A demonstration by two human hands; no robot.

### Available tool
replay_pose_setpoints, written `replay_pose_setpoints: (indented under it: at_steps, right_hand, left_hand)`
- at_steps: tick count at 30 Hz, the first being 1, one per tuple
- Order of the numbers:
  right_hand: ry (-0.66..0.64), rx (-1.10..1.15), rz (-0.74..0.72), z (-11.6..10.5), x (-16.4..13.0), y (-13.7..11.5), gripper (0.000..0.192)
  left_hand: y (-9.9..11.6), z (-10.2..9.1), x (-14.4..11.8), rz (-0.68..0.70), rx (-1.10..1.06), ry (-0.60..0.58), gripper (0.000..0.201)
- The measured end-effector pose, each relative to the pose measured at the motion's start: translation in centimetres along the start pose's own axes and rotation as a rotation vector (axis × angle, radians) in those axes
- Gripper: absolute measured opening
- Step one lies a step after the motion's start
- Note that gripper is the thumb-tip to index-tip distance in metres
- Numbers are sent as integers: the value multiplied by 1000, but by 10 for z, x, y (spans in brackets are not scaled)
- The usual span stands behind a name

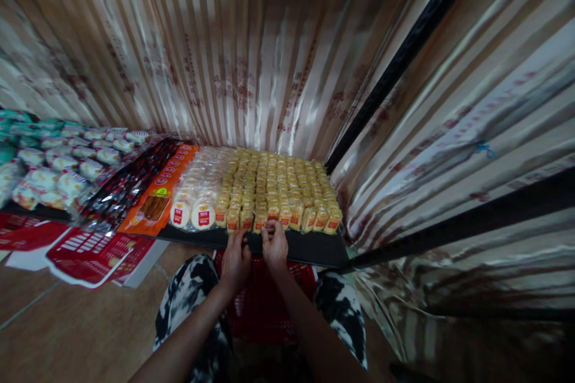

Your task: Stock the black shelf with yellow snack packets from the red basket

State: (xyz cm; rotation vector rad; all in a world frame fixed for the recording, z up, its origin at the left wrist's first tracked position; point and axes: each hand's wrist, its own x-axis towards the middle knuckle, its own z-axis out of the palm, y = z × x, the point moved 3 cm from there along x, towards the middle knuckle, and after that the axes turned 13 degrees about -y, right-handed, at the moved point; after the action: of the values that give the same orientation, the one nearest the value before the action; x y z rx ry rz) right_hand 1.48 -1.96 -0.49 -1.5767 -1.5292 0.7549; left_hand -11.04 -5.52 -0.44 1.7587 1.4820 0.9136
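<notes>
Striped, shiny curtains (251, 54) hang all around me, with a dark shelf (314, 246) running below them. On that shelf sit rows of small yellow snack packs (278, 185), with round white packs (197, 191) just beside them, then an orange packet (157, 203) and pale wrapped packs (58, 161) further left. A red basket (265, 305) rests between my knees. My left hand (236, 260) curls at the shelf edge; my right hand (275, 244) touches the front yellow pack, fingers bent. Whether either grips anything, I cannot tell.

Bare forearms, black-and-white patterned trousers (197, 293)
</notes>
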Motion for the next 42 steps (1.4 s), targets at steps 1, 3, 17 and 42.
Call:
replay_pose_setpoints:
  at_steps: [1,3,17,42]
  right_hand:
    - [2,-3,1,0,1,2,15]
    - [17,1,4,0,1,5,17]
    - [54,-93,32,3,2,10,21]
    - [76,-194,69,9,0,4,24]
  left_hand:
    - [-1,0,0,4,6,2,44]
    - [-2,1,1,16,16,7,44]
    - [-8,-12,7,7,260,263,38]
    - [-25,1,13,39,462,351,31]
